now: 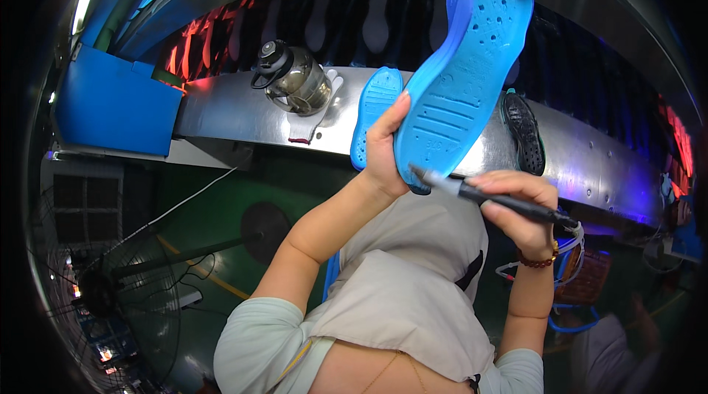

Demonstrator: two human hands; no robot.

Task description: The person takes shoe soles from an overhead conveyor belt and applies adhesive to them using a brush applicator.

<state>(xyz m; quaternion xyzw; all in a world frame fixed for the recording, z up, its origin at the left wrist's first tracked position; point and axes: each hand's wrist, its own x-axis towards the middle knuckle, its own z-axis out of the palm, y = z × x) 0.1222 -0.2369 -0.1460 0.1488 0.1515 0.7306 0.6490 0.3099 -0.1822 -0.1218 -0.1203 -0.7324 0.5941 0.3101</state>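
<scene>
At upper centre of the frame, the left hand grips a blue shoe sole by its heel, tread facing the camera. The right hand, closed around a black pen-like tool, touches its tip to the heel.

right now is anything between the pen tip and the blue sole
Nothing visible. The right hand holds the pen with its tip right at the heel of the blue sole, which the left hand holds up. I can't tell whether the tip touches.
</scene>
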